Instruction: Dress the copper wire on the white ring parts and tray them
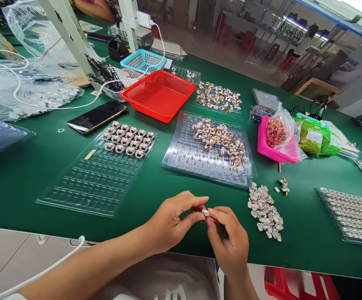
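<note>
Just above the table's front edge, my left hand (176,216) pinches a small shiny silvery part (205,213) from the left. My right hand (229,237) grips the same part from the right, between thumb and fingers. Fingertips cover most of it, so its exact kind is hidden. Right of my hands lies a heap of small pale-grey caps (265,210). Beyond my hands, a stack of clear plastic trays (183,160) carries a pile of pale parts with yellow and red bits (220,137). On the left, a clear tray (90,187) holds rows of rounded silvery parts (127,139).
A red basket (158,102), a blue basket (143,60) and a black phone (96,116) are at the back left. A pink basket (271,154) with a bag of copper-coloured pieces (276,131) stands at the right. A tray of silver parts (352,214) lies far right.
</note>
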### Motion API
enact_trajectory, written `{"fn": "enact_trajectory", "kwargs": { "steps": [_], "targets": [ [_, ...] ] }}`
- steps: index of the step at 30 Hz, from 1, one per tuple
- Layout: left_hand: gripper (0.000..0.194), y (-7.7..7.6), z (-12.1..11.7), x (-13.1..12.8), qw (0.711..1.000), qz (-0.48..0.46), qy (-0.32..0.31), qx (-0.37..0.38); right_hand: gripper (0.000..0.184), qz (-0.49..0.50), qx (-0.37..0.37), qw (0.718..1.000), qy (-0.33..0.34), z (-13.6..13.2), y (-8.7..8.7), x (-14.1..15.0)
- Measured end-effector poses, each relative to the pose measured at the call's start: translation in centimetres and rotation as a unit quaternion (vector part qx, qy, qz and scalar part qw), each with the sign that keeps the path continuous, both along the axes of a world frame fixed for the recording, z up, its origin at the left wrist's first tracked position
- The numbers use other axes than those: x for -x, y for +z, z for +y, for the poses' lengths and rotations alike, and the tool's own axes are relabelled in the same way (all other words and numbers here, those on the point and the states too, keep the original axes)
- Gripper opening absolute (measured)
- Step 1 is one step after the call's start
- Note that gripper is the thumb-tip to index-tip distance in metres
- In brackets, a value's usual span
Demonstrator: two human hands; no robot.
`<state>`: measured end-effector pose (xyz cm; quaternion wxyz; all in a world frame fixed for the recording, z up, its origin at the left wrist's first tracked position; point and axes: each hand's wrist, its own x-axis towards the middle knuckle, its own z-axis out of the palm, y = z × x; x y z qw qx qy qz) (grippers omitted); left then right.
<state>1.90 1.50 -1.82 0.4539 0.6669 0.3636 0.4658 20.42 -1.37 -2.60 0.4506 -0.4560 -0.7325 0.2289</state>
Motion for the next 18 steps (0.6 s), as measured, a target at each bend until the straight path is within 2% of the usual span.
{"fn": "enact_trajectory", "kwargs": {
  "steps": [4, 10, 15, 18],
  "targets": [
    [0.006, 0.7, 0.0, 0.1, 0.998, 0.004, 0.026, 0.058, 0.026, 0.038, 0.065, 0.997, 0.004, -0.1, 0.2, 0.3],
    [0.012, 0.9, 0.2, 0.1, 0.999, -0.029, 0.008, 0.021, 0.018, 0.128, 0.157, 0.979, 0.028, -0.1, -0.2, 0.0],
    [0.013, 0.6, 0.1, 0.0, 0.999, -0.027, 0.021, -0.014, 0.015, 0.171, 0.154, 0.973, 0.001, -0.5, -0.8, 0.7],
    [0.012, 0.5, 0.1, -0.1, 0.998, -0.028, 0.038, -0.034, 0.020, 0.172, 0.130, 0.976, -0.015, -0.8, -1.2, 1.1]
  ]
}}
